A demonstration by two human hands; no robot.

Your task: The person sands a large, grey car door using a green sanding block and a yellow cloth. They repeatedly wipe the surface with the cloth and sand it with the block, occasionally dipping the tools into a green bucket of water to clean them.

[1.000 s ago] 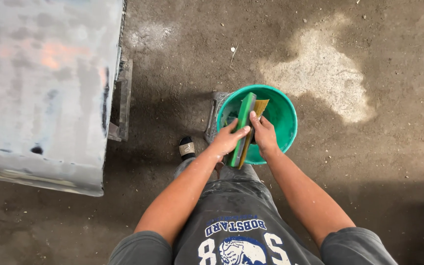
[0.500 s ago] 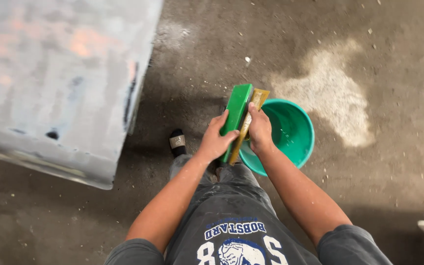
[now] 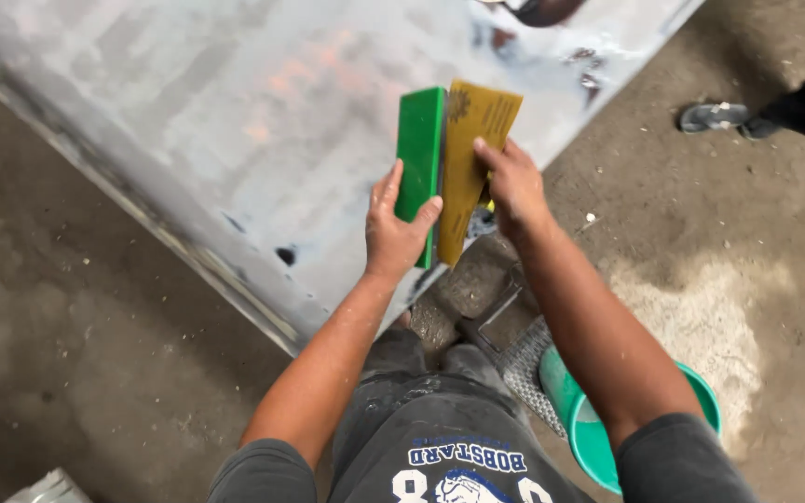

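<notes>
My left hand (image 3: 395,224) grips a flat green block (image 3: 419,158), held upright on its edge. Beside it, my right hand (image 3: 512,183) holds a yellow-brown sheet of sandpaper (image 3: 470,154) pressed against the block's right face. Both hands are raised over the edge of a large grey metal panel (image 3: 235,121) with faint orange and dark marks. A green bucket (image 3: 581,431) sits on the floor low at the right, partly hidden behind my right forearm.
The floor is rough dark concrete with a pale dusty patch (image 3: 701,317) at the right. Another person's sandalled foot (image 3: 715,115) and dark trouser leg stand at the top right. A metal mesh stool (image 3: 519,363) shows below my arms.
Both hands have lifted the green block and the sandpaper up out of the bucket and over to the metal panel. The view has swung so that the panel fills the top.
</notes>
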